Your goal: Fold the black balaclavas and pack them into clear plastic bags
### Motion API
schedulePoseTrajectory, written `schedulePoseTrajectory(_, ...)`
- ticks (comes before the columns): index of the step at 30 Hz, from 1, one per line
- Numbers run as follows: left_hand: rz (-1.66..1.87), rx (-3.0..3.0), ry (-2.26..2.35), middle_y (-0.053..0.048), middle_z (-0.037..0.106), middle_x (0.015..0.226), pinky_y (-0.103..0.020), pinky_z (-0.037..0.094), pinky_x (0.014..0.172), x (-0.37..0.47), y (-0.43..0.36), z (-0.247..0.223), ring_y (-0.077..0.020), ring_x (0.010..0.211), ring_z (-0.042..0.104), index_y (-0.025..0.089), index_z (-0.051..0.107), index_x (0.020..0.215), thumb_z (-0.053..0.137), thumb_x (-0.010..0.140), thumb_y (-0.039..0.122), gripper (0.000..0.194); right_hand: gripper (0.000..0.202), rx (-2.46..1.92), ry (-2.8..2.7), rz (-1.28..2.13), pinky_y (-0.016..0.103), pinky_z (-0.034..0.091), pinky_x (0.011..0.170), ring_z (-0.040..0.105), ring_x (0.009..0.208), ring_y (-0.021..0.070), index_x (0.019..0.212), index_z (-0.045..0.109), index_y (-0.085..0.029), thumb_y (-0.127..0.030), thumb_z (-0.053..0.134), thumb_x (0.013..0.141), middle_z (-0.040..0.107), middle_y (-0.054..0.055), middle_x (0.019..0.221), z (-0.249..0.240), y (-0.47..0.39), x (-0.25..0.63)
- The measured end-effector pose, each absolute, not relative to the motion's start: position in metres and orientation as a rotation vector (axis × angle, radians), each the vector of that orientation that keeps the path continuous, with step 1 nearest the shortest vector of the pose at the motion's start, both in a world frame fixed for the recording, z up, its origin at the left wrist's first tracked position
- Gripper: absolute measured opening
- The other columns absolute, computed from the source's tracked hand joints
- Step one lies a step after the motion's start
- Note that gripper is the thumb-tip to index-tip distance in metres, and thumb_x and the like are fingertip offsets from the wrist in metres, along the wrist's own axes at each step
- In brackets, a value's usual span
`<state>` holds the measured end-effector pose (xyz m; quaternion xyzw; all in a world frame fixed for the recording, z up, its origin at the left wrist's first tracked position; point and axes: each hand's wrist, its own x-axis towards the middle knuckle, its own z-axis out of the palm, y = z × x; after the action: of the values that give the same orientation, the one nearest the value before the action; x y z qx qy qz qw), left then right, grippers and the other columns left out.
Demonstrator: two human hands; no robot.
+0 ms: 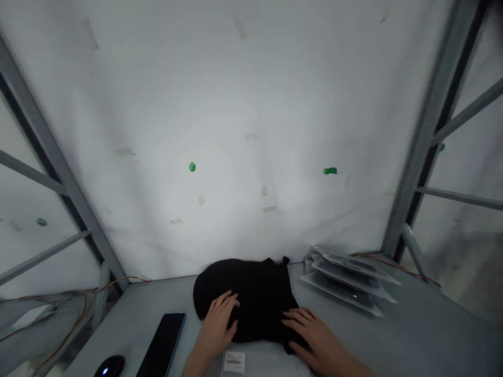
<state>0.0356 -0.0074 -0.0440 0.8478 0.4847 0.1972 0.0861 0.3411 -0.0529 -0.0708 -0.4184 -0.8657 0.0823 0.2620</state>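
A black oven mitt lies flat on the grey table, its rounded end to the left and a small loop at its upper right corner. My left hand rests on the lower left part of the mitt, its fingers stretched out and the thumb apart. On the mitt's right end lies my right hand, also with fingers spread. Neither hand is closed around the fabric. Just below the mitt, between my wrists, a clear packet shows a white barcode label.
Several clear plastic packets with dark contents are stacked at the right back. A dark flat slab with a blue edge and a round black device with a light lie at left. Metal frame posts flank the white back sheet.
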Motion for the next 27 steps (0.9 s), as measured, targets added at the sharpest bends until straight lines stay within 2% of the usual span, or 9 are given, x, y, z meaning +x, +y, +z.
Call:
schedulePoseTrajectory(3, 0.552, 2.448, 1.433, -0.008, 0.062, 0.131, -0.049, 0.039, 0.108, 0.046, -0.003, -0.038, -0.0287, 0.128, 0.050, 0.025, 0.049, 0.137, 0.054, 0.066, 0.006, 0.075, 0.026, -1.119, -2.276, 0.253, 0.048, 0.047, 0.101, 0.064, 0.111, 0.0255, 0.104, 0.069, -0.026, -0.023, 0.044, 0.097, 0.071, 0.008, 0.112, -0.076, -0.044, 0.337)
schedulePoseTrajectory(5, 0.540, 2.404, 1.460, -0.009, 0.067, 0.122, -0.049, 0.042, 0.103, 0.050, 0.001, -0.034, -0.0298, 0.116, 0.057, 0.023, 0.049, 0.138, 0.055, 0.061, 0.006, 0.079, 0.026, -1.107, -2.203, 0.266, 0.046, 0.051, 0.094, 0.066, 0.103, 0.0252, 0.101, 0.067, -0.027, -0.024, 0.042, 0.098, 0.072, 0.007, 0.104, -0.077, -0.037, 0.344)
schedulePoseTrajectory(8, 0.553, 2.375, 1.458, -0.005, 0.070, 0.110, -0.045, 0.045, 0.096, 0.047, -0.001, -0.028, -0.0279, 0.106, 0.062, 0.024, 0.064, 0.118, 0.056, 0.063, 0.006, 0.058, 0.026, -1.120, -2.045, 0.259, 0.043, 0.055, 0.083, 0.068, 0.092, 0.0266, 0.102, 0.065, -0.029, -0.026, 0.039, 0.098, 0.072, 0.006, 0.096, -0.075, -0.034, 0.355)
schedulePoseTrajectory(11, 0.616, 2.334, 1.395, -0.002, 0.070, 0.094, -0.037, 0.049, 0.087, 0.036, -0.013, -0.024, -0.0221, 0.093, 0.064, 0.025, 0.071, 0.090, 0.057, 0.071, 0.009, 0.028, 0.026, -1.164, -1.958, 0.275, 0.042, 0.056, 0.084, 0.068, 0.095, 0.0272, 0.105, 0.064, -0.030, -0.028, 0.040, 0.098, 0.071, 0.006, 0.100, -0.069, -0.041, 0.360)
schedulePoseTrajectory(15, 0.891, 2.163, 1.188, -0.004, 0.070, 0.093, -0.033, 0.052, 0.085, 0.019, -0.035, -0.028, -0.0196, 0.094, 0.065, 0.027, 0.072, 0.089, 0.061, 0.085, 0.023, 0.012, 0.029, -1.146, -2.160, 0.357, 0.047, 0.049, 0.098, 0.061, 0.113, 0.0293, 0.116, 0.062, -0.028, -0.035, 0.062, 0.088, 0.069, 0.008, 0.116, -0.068, -0.053, 0.356)
schedulePoseTrajectory(19, 1.032, 2.066, 1.247, -0.005, 0.074, 0.102, -0.044, 0.049, 0.099, 0.007, -0.051, -0.040, -0.0250, 0.108, 0.064, 0.029, 0.072, 0.093, 0.066, 0.085, 0.043, 0.018, 0.018, -1.073, -2.110, 0.369, 0.049, 0.048, 0.098, 0.063, 0.109, 0.0279, 0.098, 0.065, -0.028, -0.022, 0.049, 0.092, 0.071, 0.007, 0.104, -0.078, -0.055, 0.357)
schedulePoseTrajectory(22, 1.015, 1.993, 1.401, -0.005, 0.075, 0.103, -0.046, 0.047, 0.102, 0.008, -0.055, -0.043, -0.0273, 0.111, 0.064, 0.029, 0.073, 0.093, 0.065, 0.084, 0.054, 0.028, 0.019, -1.103, -1.852, 0.434, 0.046, 0.054, 0.089, 0.066, 0.103, 0.0285, 0.105, 0.062, -0.030, -0.031, 0.046, 0.095, 0.070, 0.007, 0.106, -0.086, -0.048, 0.361)
schedulePoseTrajectory(24, 0.994, 1.940, 1.452, -0.005, 0.074, 0.099, -0.041, 0.050, 0.095, 0.014, -0.050, -0.042, -0.0256, 0.105, 0.065, 0.027, 0.073, 0.094, 0.060, 0.086, 0.055, 0.032, 0.018, -1.116, -1.735, 0.505, 0.042, 0.056, 0.084, 0.068, 0.097, 0.0270, 0.103, 0.061, -0.030, -0.035, 0.045, 0.096, 0.070, 0.005, 0.100, -0.091, -0.041, 0.360)
schedulePoseTrajectory(27, 0.982, 1.933, 1.550, -0.002, 0.070, 0.082, -0.029, 0.052, 0.074, 0.028, -0.033, -0.041, -0.0190, 0.079, 0.066, 0.022, 0.070, 0.097, 0.051, 0.091, 0.048, 0.032, 0.019, -1.144, -1.658, 0.527, 0.038, 0.058, 0.078, 0.069, 0.092, 0.0253, 0.102, 0.060, -0.028, -0.033, 0.043, 0.096, 0.071, 0.005, 0.096, -0.098, -0.024, 0.351)
